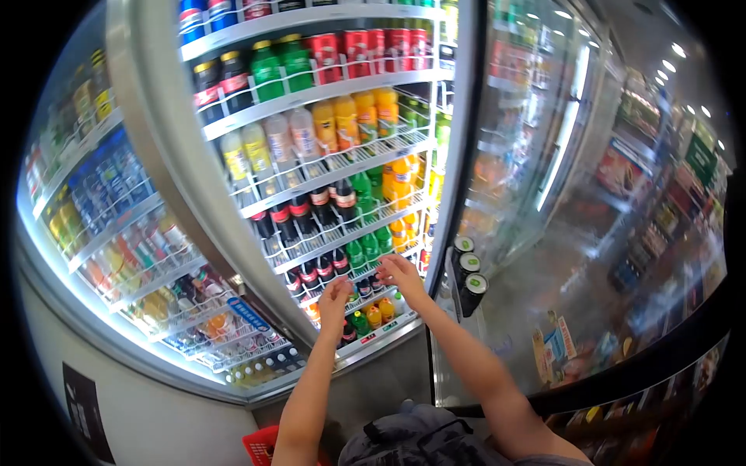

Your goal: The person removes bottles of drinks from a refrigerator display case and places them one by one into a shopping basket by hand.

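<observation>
My left hand (336,295) is raised in front of the lower shelves of an open drinks fridge (311,186). Its fingers are loosely bent, and no object shows in them. Beside it, to the right and slightly higher, my right hand (399,273) hovers with fingers half curled and apart, also holding nothing visible. Behind the hands stand dark cola bottles (322,268) with red labels and green bottles (365,248). Orange drink bottles (379,312) are on the bottom shelf. Both hands look apart from the bottles.
The glass door (513,202) stands open on the right, with dark cans (473,287) in a holder at its edge. Higher shelves hold red cans (357,54) and orange bottles (365,113). Another lit fridge section (132,233) is at left. A red basket (260,444) sits below.
</observation>
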Demonstrator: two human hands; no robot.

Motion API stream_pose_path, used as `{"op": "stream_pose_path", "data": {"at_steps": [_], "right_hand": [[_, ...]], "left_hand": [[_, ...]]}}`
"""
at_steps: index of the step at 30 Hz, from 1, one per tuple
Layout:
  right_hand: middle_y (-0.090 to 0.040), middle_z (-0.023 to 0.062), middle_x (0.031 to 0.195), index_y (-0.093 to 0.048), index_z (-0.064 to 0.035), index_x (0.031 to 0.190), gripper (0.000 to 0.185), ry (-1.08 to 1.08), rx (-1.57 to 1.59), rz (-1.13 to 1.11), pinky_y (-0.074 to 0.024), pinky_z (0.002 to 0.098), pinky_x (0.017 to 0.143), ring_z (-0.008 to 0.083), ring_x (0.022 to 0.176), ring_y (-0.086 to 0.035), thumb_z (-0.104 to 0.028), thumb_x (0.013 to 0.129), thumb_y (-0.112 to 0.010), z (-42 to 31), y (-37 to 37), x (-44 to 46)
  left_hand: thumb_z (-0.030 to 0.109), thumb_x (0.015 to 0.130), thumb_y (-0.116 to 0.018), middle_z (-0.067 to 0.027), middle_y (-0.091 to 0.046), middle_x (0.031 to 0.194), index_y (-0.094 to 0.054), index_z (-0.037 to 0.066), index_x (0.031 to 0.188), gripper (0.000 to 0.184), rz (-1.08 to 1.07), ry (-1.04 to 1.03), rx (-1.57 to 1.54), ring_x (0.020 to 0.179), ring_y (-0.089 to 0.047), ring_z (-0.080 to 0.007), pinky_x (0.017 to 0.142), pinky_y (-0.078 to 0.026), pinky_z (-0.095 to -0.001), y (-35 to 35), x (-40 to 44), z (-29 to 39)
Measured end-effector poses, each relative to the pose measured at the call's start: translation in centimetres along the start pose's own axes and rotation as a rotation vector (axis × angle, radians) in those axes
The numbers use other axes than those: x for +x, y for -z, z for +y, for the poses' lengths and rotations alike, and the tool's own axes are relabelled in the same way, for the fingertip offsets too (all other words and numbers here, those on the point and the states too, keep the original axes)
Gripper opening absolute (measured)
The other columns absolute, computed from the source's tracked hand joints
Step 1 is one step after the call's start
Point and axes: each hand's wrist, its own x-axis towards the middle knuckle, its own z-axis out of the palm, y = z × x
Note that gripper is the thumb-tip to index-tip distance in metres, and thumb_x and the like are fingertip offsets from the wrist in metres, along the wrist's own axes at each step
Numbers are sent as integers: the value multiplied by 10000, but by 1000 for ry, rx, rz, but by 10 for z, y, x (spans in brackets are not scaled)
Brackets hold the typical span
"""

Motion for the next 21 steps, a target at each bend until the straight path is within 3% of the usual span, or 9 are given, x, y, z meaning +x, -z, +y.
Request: {"op": "stream_pose_path", "data": {"at_steps": [5, 6, 10, 14, 16, 18, 21], "right_hand": [[-648, 107, 1090, -559, -29, 1241, 363, 17, -29, 25, -546, 293, 806, 164, 949, -632, -260, 963, -590, -8, 32, 14], [-658, 79, 1025, -584, -16, 1197, 342, 46, 20, 58, -533, 258, 742, 135, 922, -634, -242, 942, -616, -14, 30, 14], [-650, 66, 1010, -588, -13, 1197, 354, 96, 57, 92, -529, 257, 726, 128, 896, -630, -241, 930, -635, -7, 30, 35], [-653, 51, 982, -604, -10, 1178, 327, 125, -2, 85, -524, 244, 709, 105, 848, -618, -212, 924, -645, -7, 24, 70], [-671, 66, 1084, -583, -24, 1233, 370, 76, -48, 76, -539, 270, 789, 137, 954, -639, -244, 939, -631, -2, 25, 93], [-673, 69, 1087, -580, -21, 1248, 384, 90, -57, 83, -540, 265, 789, 139, 947, -639, -243, 938, -630, 5, 16, 111], [-672, 58, 1035, -588, -14, 1242, 363, 102, -103, 101, -516, 243, 719, 109, 895, -631, -193, 930, -633, 3, -5, 136]], "left_hand": [[183, 954, -593, -36, -670, 1045, -595, 60, 1208, 282, -27, 47, -22, 888, -620, -113, 765, -475, -244, -43, 41, -19], [203, 958, -595, -26, -660, 1062, -594, 77, 1214, 285, -45, 52, -40, 892, -613, -108, 774, -479, -247, -46, 51, -25], [193, 944, -611, -24, -657, 1054, -573, 67, 1235, 319, -14, 97, 6, 881, -608, -100, 764, -482, -240, -58, 71, -21], [178, 942, -609, -48, -653, 1032, -548, 44, 1252, 343, -27, 80, 18, 878, -629, -111, 765, -495, -243, -50, 104, -9], [170, 942, -609, -58, -649, 1029, -539, 33, 1253, 347, -37, 77, -26, 863, -636, -115, 765, -500, -239, -41, 115, -9], [157, 940, -604, -67, -642, 1036, -523, 20, 1269, 366, -49, 98, -45, 861, -637, -120, 739, -493, -224, -30, 127, -11], [155, 935, -600, -70, -640, 1047, -510, 29, 1294, 391, -64, 86, 35, 875, -623, -117, 715, -478, -219, -15, 151, -5]]}}
